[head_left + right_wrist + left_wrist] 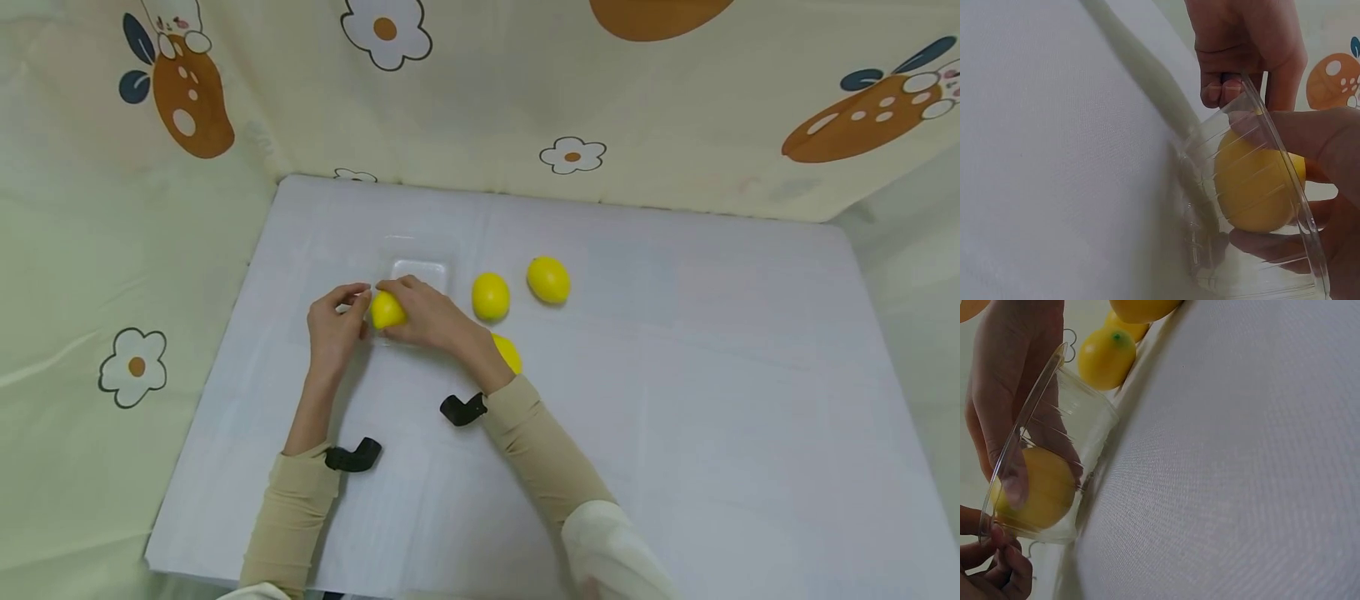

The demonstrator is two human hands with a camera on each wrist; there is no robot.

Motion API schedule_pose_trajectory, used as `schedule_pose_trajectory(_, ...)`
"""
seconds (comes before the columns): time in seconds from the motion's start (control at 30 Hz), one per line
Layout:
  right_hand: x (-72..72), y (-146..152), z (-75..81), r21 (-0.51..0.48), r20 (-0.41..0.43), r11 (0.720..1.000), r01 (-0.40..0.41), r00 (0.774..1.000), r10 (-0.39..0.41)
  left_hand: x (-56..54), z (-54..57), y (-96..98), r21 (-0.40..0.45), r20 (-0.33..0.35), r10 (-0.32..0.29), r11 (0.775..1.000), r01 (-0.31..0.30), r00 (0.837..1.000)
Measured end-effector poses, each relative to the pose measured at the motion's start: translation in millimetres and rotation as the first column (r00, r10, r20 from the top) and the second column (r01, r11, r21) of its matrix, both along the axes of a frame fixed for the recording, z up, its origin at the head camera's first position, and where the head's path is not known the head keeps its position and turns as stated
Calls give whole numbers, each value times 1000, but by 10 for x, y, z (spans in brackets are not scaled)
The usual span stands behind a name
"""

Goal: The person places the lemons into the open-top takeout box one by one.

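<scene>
A clear plastic container (420,270) stands on the table, partly covered by the hands in the head view. My left hand (335,327) pinches its rim at the left side, thumb and fingertips on the edge. Inside the container, my right hand (433,317) grips a yellow lemon (387,310) with thumb and fingers spread round it. Both wrist views show this lemon through the ribbed clear wall (1200,162), low in the container. Two more lemons, one nearer (491,297) and one farther right (548,280), lie on the table. A further lemon (507,352) is partly hidden by the right wrist.
The white-covered table (712,400) extends to the right of the lemons. A patterned cloth curtain (480,108) hangs along its back and left edges. Each wrist wears a black camera mount, one on the left (354,456) and one on the right (462,409).
</scene>
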State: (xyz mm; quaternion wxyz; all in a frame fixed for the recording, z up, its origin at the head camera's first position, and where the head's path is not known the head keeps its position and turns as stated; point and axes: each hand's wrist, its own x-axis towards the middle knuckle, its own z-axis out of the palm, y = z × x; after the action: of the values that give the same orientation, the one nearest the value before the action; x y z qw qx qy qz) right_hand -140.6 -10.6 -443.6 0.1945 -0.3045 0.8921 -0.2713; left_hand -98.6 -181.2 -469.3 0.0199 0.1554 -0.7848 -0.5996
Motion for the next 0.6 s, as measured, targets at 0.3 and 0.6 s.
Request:
schedule_pose_trajectory(0.3, -1, 16, 41, 58, 28, 998, -29, 999, 27, -3, -3, 21, 1, -11, 4, 1000, -4, 1000)
schedule_pose_trajectory(0.6, 29, 63, 63, 17, 25, 999, -43, 999, 42, 5, -13, 33, -33, 2, 20, 999, -20, 1000)
